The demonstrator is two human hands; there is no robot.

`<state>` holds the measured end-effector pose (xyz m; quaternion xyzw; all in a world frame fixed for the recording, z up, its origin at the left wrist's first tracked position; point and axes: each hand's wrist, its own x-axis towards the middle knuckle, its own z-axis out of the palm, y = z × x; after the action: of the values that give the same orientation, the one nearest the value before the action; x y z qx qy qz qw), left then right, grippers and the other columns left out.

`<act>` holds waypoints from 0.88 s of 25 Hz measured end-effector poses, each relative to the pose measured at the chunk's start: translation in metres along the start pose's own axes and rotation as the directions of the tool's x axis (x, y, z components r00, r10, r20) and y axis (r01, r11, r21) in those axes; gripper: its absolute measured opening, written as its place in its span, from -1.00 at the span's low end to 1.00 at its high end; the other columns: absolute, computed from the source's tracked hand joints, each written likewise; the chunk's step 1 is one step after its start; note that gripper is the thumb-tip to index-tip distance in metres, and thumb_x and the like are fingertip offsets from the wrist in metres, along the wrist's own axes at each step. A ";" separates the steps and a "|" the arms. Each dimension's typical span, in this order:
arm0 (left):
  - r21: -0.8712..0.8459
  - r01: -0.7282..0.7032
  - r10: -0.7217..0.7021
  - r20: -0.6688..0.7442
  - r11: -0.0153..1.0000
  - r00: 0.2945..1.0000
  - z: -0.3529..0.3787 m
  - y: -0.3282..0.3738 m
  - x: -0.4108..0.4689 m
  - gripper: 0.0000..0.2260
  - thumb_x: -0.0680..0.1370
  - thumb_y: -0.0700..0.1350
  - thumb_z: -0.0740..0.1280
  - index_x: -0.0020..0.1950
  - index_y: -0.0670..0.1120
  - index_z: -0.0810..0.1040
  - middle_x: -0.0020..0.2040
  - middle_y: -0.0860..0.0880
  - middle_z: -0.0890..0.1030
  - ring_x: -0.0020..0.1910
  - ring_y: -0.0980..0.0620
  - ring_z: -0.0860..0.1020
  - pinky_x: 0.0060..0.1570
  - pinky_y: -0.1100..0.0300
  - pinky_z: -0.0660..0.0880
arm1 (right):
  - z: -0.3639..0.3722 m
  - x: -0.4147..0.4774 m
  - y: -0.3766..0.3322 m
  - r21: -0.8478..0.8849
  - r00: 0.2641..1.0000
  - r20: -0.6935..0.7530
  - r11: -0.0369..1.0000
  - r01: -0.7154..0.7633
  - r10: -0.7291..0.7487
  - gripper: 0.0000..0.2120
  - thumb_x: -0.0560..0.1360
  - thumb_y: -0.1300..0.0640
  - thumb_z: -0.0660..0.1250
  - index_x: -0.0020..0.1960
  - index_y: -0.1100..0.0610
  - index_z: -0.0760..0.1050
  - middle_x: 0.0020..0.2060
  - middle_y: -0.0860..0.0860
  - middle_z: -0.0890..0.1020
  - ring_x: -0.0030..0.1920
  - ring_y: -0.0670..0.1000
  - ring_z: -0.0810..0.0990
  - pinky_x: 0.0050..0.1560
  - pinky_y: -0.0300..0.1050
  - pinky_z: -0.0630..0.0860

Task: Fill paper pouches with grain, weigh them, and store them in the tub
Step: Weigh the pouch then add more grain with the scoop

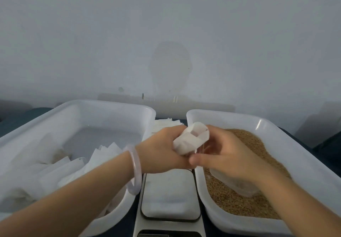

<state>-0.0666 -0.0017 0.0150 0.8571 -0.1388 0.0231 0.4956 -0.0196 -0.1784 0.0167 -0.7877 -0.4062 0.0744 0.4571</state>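
While the left hand point(162, 151) grips a white paper pouch point(191, 138) around its lower part, holding it with its open mouth up and tilted toward the right, the right hand point(228, 156) sits close against it, thumb tip almost touching the left hand's fingers. The right hand's fingers are curled over a clear cup point(239, 186), which lies slanted under the palm with its mouth toward the pouch; blur and the cup's transparency hide whether anything is inside it. The two hands meet just above the gap between two white tubs, over the inner rim of the right one.

The right tub point(230, 116) holds a bed of brown grain point(256, 145), heaped higher toward its far end; the cup's lower end hangs just over it. The left tub point(110, 103) holds filled pouches point(60, 174) – white, flat, lying and leaning on one another along its near side, with bare floor at the back.

Between the tubs sits a scale point(169, 196) with a pale rounded platform, below the hands. Behind it, at the far end of the gap, is a stack of empty pouches point(166, 124). A pale bangle point(135, 170) circles the left wrist – it hangs over the left tub's rim. A grey-white wall point(166, 34) fills the upper half.
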 end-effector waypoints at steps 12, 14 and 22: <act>0.130 0.102 -0.100 -0.017 0.986 0.995 -0.015 -0.036 -0.007 -0.62 0.24 0.00 0.57 -0.02 0.01 0.54 -0.19 0.13 0.60 -0.25 0.25 0.53 -0.27 0.41 0.44 | 0.033 0.028 0.020 -0.114 0.993 -0.098 0.992 0.056 -0.067 -0.85 0.43 0.11 0.45 -0.26 -0.11 0.58 -0.42 -0.16 0.56 -0.42 -0.21 0.43 -0.36 -0.40 0.34; 0.231 0.107 -0.091 -0.079 0.967 0.993 -0.018 -0.039 -0.010 -0.70 0.26 0.01 0.56 -0.08 0.12 0.56 -0.21 0.20 0.60 -0.22 0.31 0.53 -0.27 0.48 0.40 | 0.035 0.025 0.024 -0.194 0.998 -0.044 0.980 0.045 -0.054 -0.88 0.43 0.04 0.44 -0.25 -0.15 0.59 -0.39 -0.15 0.59 -0.40 -0.18 0.45 -0.34 -0.37 0.37; 0.228 0.092 -0.064 -0.125 0.969 0.990 -0.021 -0.047 -0.011 -0.86 0.36 -0.12 0.51 -0.31 0.09 0.60 -0.34 0.10 0.64 -0.37 0.20 0.54 -0.33 0.43 0.42 | 0.033 0.022 0.024 -0.367 0.999 -0.040 0.929 -0.037 0.024 -0.82 0.40 -0.01 0.43 -0.30 -0.24 0.49 -0.29 -0.10 0.60 -0.19 -0.19 0.51 -0.15 -0.36 0.39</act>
<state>-0.0629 0.0404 -0.0161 0.9113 -0.0720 0.0699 0.3993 -0.0078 -0.1471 -0.0157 -0.8667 -0.3926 -0.0098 0.3074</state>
